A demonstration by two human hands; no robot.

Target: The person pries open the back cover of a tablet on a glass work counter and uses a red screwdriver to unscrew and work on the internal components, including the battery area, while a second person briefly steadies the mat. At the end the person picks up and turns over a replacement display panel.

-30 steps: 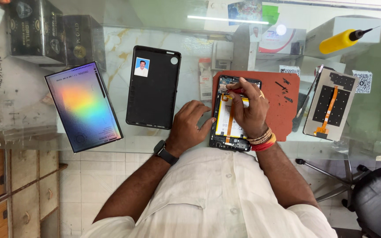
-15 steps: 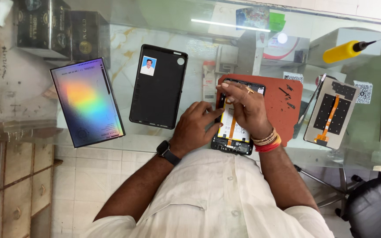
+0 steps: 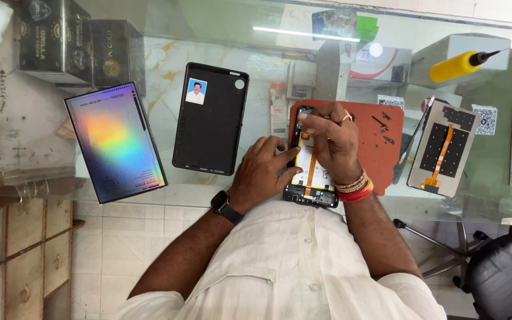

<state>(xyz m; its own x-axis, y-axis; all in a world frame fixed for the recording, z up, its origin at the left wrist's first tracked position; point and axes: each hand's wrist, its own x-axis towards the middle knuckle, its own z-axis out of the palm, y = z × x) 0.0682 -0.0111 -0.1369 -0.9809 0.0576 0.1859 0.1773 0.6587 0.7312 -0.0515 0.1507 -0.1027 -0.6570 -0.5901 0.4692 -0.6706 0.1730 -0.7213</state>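
An opened phone (image 3: pixel 311 178), with a white inside and an orange flex strip, lies on a red work mat (image 3: pixel 380 157) on the glass table (image 3: pixel 238 189). My left hand (image 3: pixel 262 172), with a black watch at the wrist, grips the phone's left edge with the thumb and fingers. My right hand (image 3: pixel 334 142), with bangles at the wrist, lies over the phone's upper half. Its fingertips are pinched at the top end on what looks like a small tool, mostly hidden by the fingers.
A black tablet back cover (image 3: pixel 210 118) with a small photo lies left of the phone, and a rainbow-sheen screen panel (image 3: pixel 115 142) lies further left. A display part (image 3: pixel 442 148) with an orange flex lies to the right. A yellow-handled tool (image 3: pixel 457 65), dark boxes (image 3: pixel 72 44) and a chair (image 3: pixel 505 278) are also around.
My right hand has moved up the phone from its middle to its top end. The left hand stays on the phone's left edge. The camera has shifted a little.
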